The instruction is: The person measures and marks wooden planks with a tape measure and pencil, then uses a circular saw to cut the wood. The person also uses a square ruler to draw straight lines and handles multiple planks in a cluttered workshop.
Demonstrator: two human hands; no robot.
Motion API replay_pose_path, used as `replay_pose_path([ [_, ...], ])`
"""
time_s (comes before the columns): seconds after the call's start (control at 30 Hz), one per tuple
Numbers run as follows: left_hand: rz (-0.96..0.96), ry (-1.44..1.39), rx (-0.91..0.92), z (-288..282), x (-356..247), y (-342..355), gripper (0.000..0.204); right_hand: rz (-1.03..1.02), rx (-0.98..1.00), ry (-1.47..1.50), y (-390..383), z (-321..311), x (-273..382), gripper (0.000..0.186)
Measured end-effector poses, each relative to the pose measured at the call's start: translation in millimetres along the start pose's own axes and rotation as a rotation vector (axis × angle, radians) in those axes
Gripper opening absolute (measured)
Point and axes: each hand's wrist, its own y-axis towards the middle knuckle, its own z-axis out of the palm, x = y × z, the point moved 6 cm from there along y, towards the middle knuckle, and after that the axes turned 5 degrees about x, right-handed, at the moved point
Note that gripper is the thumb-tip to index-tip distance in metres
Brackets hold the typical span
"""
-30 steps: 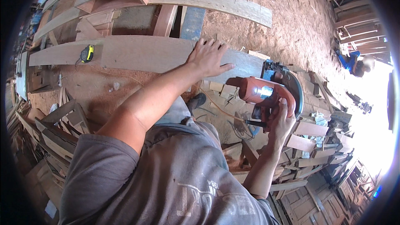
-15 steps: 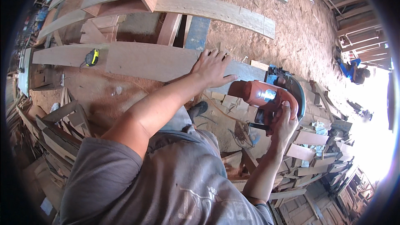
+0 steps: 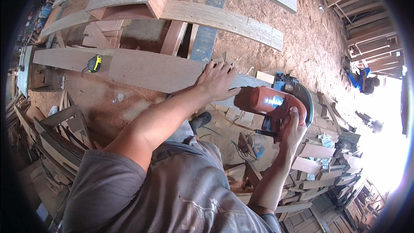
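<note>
Centre: left hand (image 3: 215,82) spread on a wooden plank (image 3: 151,69), apparently to steady it; right of centre, right hand (image 3: 295,128) curled around a circular saw (image 3: 268,101), presumably for control.

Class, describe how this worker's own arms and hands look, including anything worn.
The left hand and right hand show no gloves. A short, greyish sleeve covers the left upper arm; the left forearm is uncovered.
</note>
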Motion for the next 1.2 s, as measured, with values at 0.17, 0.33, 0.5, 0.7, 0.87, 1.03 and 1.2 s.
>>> replay_pose_path([
  [0.17, -0.004, -0.004, -0.072, 3.3, 1.4, -1.7, 0.077, 0.003, 0.034, -0.021, 4.1, 3.8, 8.8, 0.034],
  [0.33, -0.003, -0.019, -0.052, 1.7, 0.0, 0.4, 0.073, -0.042, 0.033, -0.02, 4.5, 8.1, 17.9, 0.035],
  [0.5, 0.028, 0.004, -0.127, 6.6, 0.1, 0.1, 0.07, -0.05, 0.061, -0.03, 10.9, 7.5, 18.4, 0.031],
  [0.7, 0.037, 0.006, -0.141, 4.2, 0.5, -1.7, 0.071, -0.028, 0.049, -0.029, 18.7, 12.4, 22.9, 0.037],
  [0.87, 0.02, 0.026, -0.115, 2.5, -3.4, -0.7, 0.07, -0.081, 0.019, -0.064, 31.0, 13.1, 26.3, 0.039],
  [1.03, -0.005, 0.037, -0.117, 0.8, -4.8, -1.5, 0.073, 0.019, 0.021, -0.204, 20.8, 3.0, 21.5, 0.052],
  [1.2, -0.048, 0.009, -0.06, 1.0, -6.0, 0.4, 0.08, -0.038, -0.062, -0.235, -23.9, -35.2, -14.1, 0.049],
])
